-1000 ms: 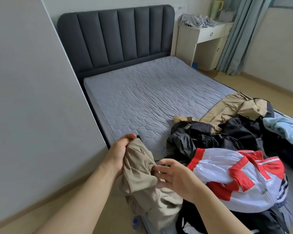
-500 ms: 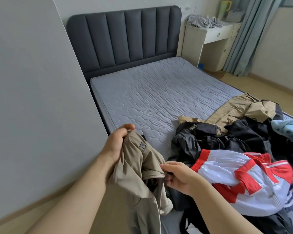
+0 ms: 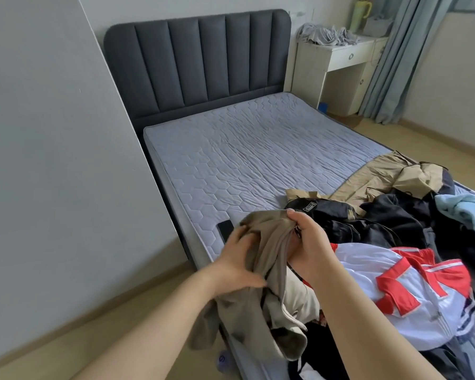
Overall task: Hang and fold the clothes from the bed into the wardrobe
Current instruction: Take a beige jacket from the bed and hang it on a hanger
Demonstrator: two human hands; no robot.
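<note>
At lower centre of the frame, both hands work a khaki garment (image 3: 270, 242) held up over the near left corner of the mattress (image 3: 258, 160). The right hand (image 3: 310, 242) pinches the bunched top of the cloth, thumb on the near side and fingers curled behind it. The left hand (image 3: 239, 259) lies against the fabric on its left side, fingers fairly straight and slightly fanned (motion blur softens them), thumb resting lower on the cloth. The rest of the garment hangs down past the bed's edge toward the bottom of the frame.

Just left of the hands, a dark phone (image 3: 225, 230) lies flat on the mattress. To the right sits the pile of clothes — a white-and-red jacket (image 3: 395, 286) nearest, a black jacket (image 3: 368, 223) above it, tan trousers (image 3: 381, 176) stretching toward the right edge of the bed, and a light blue garment (image 3: 466, 212) at the far right.

At upper centre stands the dark padded headboard (image 3: 198, 64); at upper right, a white desk (image 3: 340, 58) carries a crumpled grey cloth (image 3: 324, 37) — beside it hangs a blue-grey curtain (image 3: 390, 64).
</note>
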